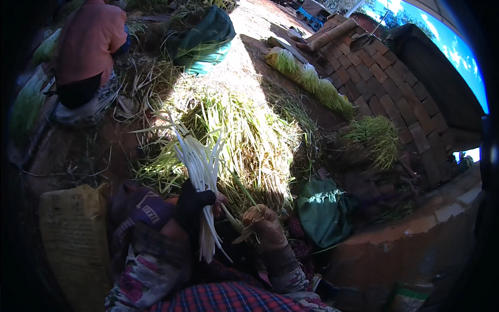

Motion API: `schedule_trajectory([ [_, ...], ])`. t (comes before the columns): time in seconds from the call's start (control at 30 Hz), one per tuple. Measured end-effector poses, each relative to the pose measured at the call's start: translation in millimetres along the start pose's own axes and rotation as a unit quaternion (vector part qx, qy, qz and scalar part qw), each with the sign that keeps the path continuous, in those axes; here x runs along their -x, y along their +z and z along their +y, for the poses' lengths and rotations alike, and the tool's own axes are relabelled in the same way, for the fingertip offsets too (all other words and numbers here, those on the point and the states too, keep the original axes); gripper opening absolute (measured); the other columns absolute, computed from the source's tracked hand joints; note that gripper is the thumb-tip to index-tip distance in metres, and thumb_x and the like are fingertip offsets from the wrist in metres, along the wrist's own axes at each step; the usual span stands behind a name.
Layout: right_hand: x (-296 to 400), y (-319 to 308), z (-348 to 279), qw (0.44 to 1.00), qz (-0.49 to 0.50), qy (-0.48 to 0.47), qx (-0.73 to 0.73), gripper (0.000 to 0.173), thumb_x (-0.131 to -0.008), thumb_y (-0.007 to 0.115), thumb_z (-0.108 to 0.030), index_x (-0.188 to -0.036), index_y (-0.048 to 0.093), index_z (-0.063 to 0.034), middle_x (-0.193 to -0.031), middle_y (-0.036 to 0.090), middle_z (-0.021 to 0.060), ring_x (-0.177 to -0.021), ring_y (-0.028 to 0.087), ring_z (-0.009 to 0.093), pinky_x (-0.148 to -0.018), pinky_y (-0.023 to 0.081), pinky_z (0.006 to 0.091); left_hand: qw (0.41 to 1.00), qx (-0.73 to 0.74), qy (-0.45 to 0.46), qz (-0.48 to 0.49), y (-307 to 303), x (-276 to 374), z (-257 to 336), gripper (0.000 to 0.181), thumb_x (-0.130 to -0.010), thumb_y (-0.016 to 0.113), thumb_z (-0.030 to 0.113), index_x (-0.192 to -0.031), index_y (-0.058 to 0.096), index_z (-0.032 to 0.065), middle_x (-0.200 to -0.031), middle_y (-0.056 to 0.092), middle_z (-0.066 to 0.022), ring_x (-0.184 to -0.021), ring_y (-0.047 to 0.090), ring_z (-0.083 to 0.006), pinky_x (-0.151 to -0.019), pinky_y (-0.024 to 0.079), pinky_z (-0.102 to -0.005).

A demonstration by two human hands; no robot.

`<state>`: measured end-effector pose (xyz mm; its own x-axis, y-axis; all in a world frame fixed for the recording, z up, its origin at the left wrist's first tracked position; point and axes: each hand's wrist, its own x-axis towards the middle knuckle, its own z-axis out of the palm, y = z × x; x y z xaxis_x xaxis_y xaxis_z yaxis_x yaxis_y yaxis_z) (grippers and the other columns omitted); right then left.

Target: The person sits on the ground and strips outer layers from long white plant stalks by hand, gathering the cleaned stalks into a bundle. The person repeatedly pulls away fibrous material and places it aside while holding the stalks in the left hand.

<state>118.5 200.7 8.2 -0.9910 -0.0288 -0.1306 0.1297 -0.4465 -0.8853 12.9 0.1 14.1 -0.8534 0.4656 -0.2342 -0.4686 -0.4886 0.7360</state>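
My left hand (195, 204), in a dark glove, is closed around a bunch of long white leek-like stalks (200, 167). The bunch stands roughly upright, its lower ends hanging below my fist and a tie-like band around it near the top. To its right, my right hand (261, 220), wrapped in a tan glove or covering, has curled fingers at a single stalk (232, 220). Its exact grip on that stalk is partly hidden. Just beyond both hands lies a large heap of yellow-green stalks (237, 132), brightly sunlit.
A person (87, 50) sits at the upper left. Green sacks lie beyond the heap (206, 43) and by my right arm (323, 214). A yellow sack (74, 238) stands at left. Bundled greens (312, 82) line a brick wall (382, 78); a low ledge (405, 230) runs at right.
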Motion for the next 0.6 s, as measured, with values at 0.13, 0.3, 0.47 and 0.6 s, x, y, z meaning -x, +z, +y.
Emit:
schedule_trajectory([
  [0.13, 22.9, -61.1, -8.3, 0.734, 0.038, 0.132, 0.665, 0.018, -0.079, 0.067, -0.014, -0.088, 0.057, -0.0012, -0.080, 0.060, 0.0060, -0.074, 0.059, 0.017, -0.066, 0.050, 0.0310, 0.999, -0.003, -0.020, -0.035, -0.6, -2.0, -1.4, 0.036, -0.068, 0.064, -0.001, -0.100, 0.049, -0.0068, -0.072, 0.063, -0.0192, -0.050, 0.060, -0.0203, -0.043, 0.051, -0.0301],
  [0.3, 5.5, 24.6, -22.8, 0.971, 0.104, 0.017, 0.215, 0.013, -0.085, 0.063, -0.007, -0.096, 0.062, -0.0013, -0.095, 0.060, 0.0052, -0.080, 0.058, 0.011, -0.069, 0.048, 0.0280, 1.000, 0.008, -0.007, -0.006, 7.4, 2.4, 1.9, 0.027, -0.065, 0.066, 0.003, -0.088, 0.054, -0.0059, -0.062, 0.060, -0.0137, -0.047, 0.058, -0.0198, -0.043, 0.048, -0.0300],
  [0.47, -7.0, 35.9, 9.1, 0.931, 0.013, -0.009, 0.365, 0.007, -0.086, 0.063, -0.006, -0.091, 0.063, -0.0009, -0.083, 0.057, 0.0029, -0.076, 0.054, 0.009, -0.070, 0.044, 0.0242, 1.000, -0.020, -0.006, -0.016, 8.1, -0.1, 2.2, 0.028, -0.067, 0.065, 0.001, -0.091, 0.053, -0.0069, -0.065, 0.061, -0.0155, -0.048, 0.059, -0.0200, -0.043, 0.049, -0.0294],
  [0.6, 5.3, 30.6, 15.5, 0.933, 0.050, 0.041, 0.355, 0.010, -0.085, 0.065, -0.009, -0.083, 0.060, -0.0005, -0.073, 0.054, 0.0037, -0.070, 0.051, 0.008, -0.064, 0.042, 0.0249, 0.999, -0.021, -0.008, -0.026, 4.0, 1.2, -5.7, 0.024, -0.067, 0.065, 0.001, -0.087, 0.054, -0.0066, -0.066, 0.061, -0.0156, -0.048, 0.059, -0.0202, -0.043, 0.050, -0.0289],
])
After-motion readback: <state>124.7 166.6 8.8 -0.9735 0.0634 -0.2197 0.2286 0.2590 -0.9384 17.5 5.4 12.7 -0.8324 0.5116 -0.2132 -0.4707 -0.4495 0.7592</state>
